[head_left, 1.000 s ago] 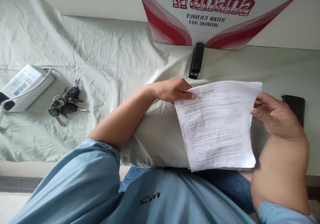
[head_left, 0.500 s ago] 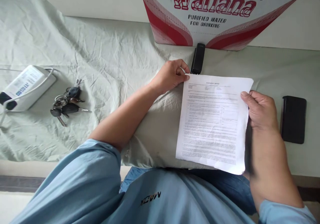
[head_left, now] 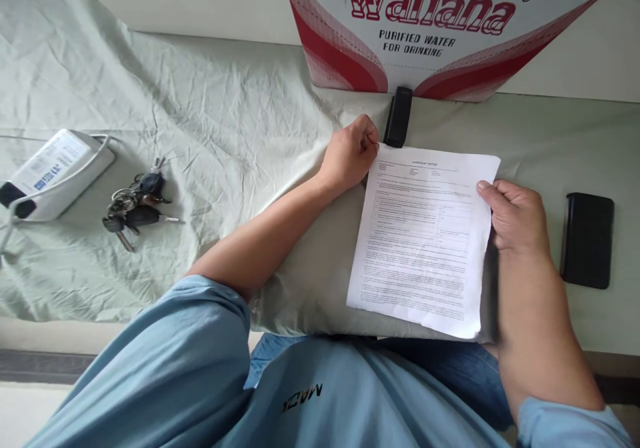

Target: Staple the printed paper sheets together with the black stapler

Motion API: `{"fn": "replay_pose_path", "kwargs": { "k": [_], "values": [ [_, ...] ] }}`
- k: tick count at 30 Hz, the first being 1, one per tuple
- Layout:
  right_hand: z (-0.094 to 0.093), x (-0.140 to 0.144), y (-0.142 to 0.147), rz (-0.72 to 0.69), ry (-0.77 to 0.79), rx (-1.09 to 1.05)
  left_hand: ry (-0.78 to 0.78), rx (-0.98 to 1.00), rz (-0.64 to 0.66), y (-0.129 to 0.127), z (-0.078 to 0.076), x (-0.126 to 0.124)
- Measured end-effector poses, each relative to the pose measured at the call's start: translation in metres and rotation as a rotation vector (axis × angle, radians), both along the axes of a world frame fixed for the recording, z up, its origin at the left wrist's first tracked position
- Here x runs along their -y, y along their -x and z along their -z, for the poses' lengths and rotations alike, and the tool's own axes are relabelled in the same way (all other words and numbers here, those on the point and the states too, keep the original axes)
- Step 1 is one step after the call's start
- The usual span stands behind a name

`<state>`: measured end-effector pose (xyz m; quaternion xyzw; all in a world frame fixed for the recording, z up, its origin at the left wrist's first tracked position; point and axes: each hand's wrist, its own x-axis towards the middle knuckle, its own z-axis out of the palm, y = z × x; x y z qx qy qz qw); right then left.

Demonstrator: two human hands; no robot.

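Observation:
A white printed paper sheet (head_left: 419,235) headed "OVERLEAF NOTES" is held over the cloth near the front edge. At its top left corner, my left hand (head_left: 353,149) is closed, with thumb and curled fingers pinching the corner. My right hand (head_left: 520,213) grips the right edge, thumb on top and the other fingers tucked behind, partly hidden. Just above the top edge, close to my left fingers, lies a black stapler (head_left: 399,118). Whether the paper touches its near end I cannot tell.
A red and white Wahaha water carton (head_left: 415,68) stands at the back. Keys on a ring (head_left: 137,201) and a white device with a cable (head_left: 63,175) lie on the left of the wrinkled cloth (head_left: 215,115). On the right rests a black phone-like slab (head_left: 587,240).
The paper has shifted slightly left and up, and its lower edge is higher. My left fingers have curled in more tightly at the corner. My right hand has moved a little left with the sheet.

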<state>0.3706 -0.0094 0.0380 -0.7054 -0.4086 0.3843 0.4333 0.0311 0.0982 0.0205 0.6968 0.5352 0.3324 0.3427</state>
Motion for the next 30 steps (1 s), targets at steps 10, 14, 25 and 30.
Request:
{"fn": "replay_pose_path", "kwargs": {
  "k": [10, 14, 25, 30],
  "values": [
    [-0.004, -0.001, 0.012, 0.121, -0.029, 0.056, -0.064, -0.086, 0.012, -0.009, 0.003, 0.001],
    [-0.006, -0.001, 0.012, 0.092, 0.013, 0.051, -0.093, -0.102, 0.021, -0.007, 0.006, 0.0],
    [0.001, -0.006, 0.001, 0.057, 0.1, 0.014, -0.012, -0.085, 0.008, -0.003, 0.001, -0.001],
    [-0.002, -0.006, 0.001, 0.095, 0.059, 0.039, -0.048, -0.058, -0.006, 0.0, 0.002, 0.005]
  ]
}}
